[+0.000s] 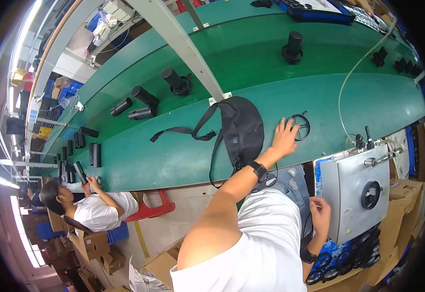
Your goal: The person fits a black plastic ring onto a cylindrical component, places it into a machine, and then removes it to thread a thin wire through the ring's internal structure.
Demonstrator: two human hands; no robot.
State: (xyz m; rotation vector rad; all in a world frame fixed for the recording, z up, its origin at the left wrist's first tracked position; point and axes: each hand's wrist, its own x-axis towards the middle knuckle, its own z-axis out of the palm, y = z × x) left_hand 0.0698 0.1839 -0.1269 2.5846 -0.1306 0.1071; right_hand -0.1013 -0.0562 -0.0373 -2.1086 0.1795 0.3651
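Observation:
My left hand reaches over the green workbench, its fingers stretched out and touching the left side of a black spoked ring. The ring lies flat on the bench. My right hand is low beside my lap, near the grey metal box, with its fingers curled inward. Whether anything sits inside those fingers is hidden. Just left of my left hand, a black waist bag rests on the bench, its strap trailing left and over the front edge.
A grey metal box with a valve stands at right, beside several black rings. A pale hose arches above. Black cylinders stand and lie on the bench. At left a co-worker sits holding a black tube, near a red stool.

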